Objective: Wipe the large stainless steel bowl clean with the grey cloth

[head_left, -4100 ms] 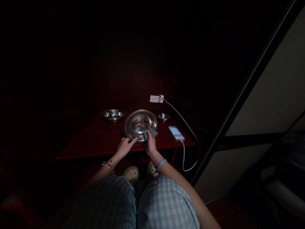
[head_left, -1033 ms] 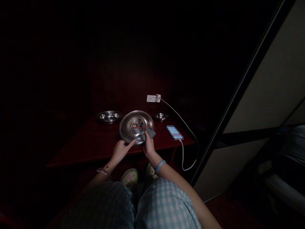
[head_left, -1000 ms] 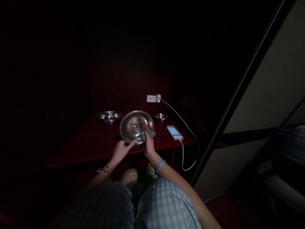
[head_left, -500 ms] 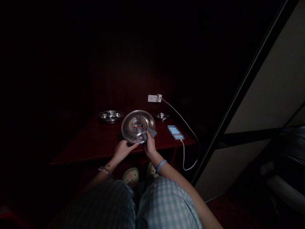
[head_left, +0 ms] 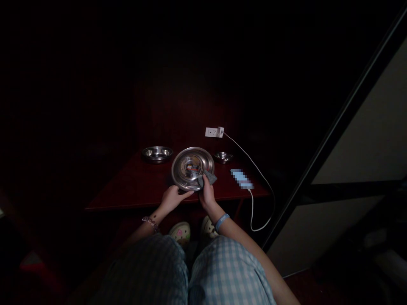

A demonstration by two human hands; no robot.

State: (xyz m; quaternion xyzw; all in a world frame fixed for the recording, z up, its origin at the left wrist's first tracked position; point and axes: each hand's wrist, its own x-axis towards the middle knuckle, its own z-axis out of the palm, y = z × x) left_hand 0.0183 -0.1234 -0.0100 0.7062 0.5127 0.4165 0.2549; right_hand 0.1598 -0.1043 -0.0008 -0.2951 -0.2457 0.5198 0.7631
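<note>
A round stainless steel plate (head_left: 193, 159) is tilted up over the front of the table, its underside with a small black and orange label facing me. My left hand (head_left: 172, 198) grips its lower left rim, thumb lying along the edge. At the lower right, my right hand (head_left: 207, 192) is closed on a grey cloth (head_left: 209, 177), which it presses against the plate's rim. The fingers behind the plate are hidden.
On the dark red table (head_left: 127, 186) stand a steel bowl (head_left: 157, 155) at left and a smaller bowl (head_left: 224, 157) at right. A blurred phone (head_left: 241, 178) lies at right, its white cable (head_left: 253, 220) looping past the table edge to a wall socket (head_left: 211, 132).
The whole view has shifted, so everything sits slightly farther right. Both hands keep their hold on the plate and the cloth, with almost no movement relative to the table.
</note>
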